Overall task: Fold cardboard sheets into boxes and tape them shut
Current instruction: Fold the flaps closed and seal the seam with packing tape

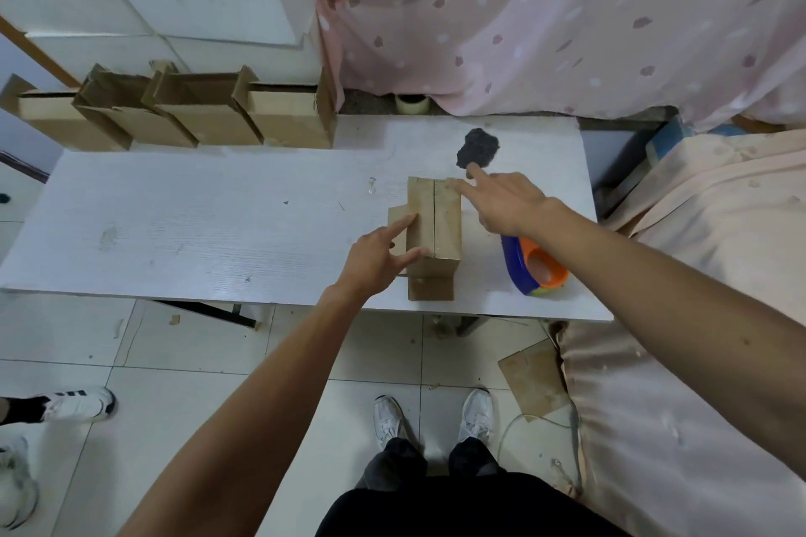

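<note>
Brown cardboard box (434,227) sits on the white table (196,222), near the front edge & over to the right. Its 2 top flaps are down & meet in a thin dark line along the middle. I see no tape on that line, so the box looks folded but not shut yet.

The left hand (375,262) is at the box's left side. Its fingers are straight & a bit spread, holding nothing. One lies on the top left flap & one touches the side wall. I think it presses there so the flap can't pop up & the box can't slide.

The right hand (506,205) reaches over the far right corner. Its fingers are straight & wide, w/ the tips on the right flap, nothing held. Prob. the same job: push that flap flat so both edges line up.

A small side flap (397,222) sticks out by the left hand. Another flap (429,290) lies flat on the table at the near end. They don't look tucked in.

The blue & orange tape holder (530,270) lies just beside the box on the right, under the right wrist. That's a handy spot b/c the right hand can grab it fast. Nxt step, I guess: one hand presses & the other tapes the line.

At the back left a row of open boxes (174,118) leans on the wall, out of the way.
</note>
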